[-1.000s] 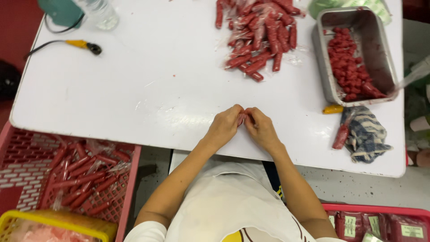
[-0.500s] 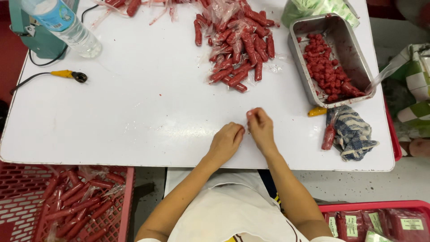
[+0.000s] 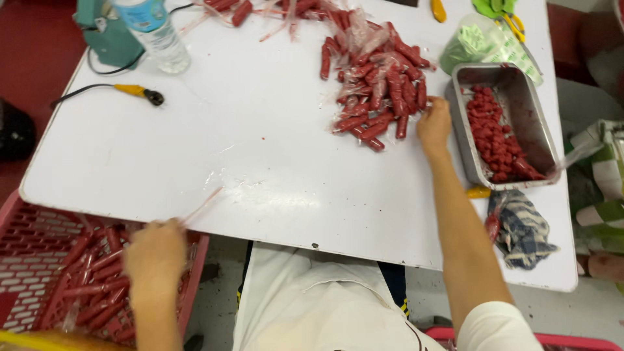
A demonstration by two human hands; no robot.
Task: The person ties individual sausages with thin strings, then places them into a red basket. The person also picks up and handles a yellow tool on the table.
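My left hand (image 3: 156, 250) hangs low at the left, over a red plastic crate (image 3: 32, 260) of long wrapped red sausages. It pinches a thin pinkish clear strip (image 3: 203, 205) that sticks out over the white table's (image 3: 260, 143) front edge. My right hand (image 3: 434, 123) is stretched far across the table. Its fingers rest on the right edge of a pile of short red sausages in clear wrappers (image 3: 377, 84) and are hidden from above.
A metal tray (image 3: 460, 136) of red pieces stands right of the pile, with a green bag (image 3: 474, 45) behind it. A checked cloth (image 3: 523, 227) lies at the front right. A water bottle (image 3: 153, 32), a teal device (image 3: 104, 32) and a yellow-tipped cable (image 3: 133, 91) sit far left.
The hands were together at the table's front edge. They have parted: the left dropped to the crate with the strip, and the right reached out to the sausage pile.
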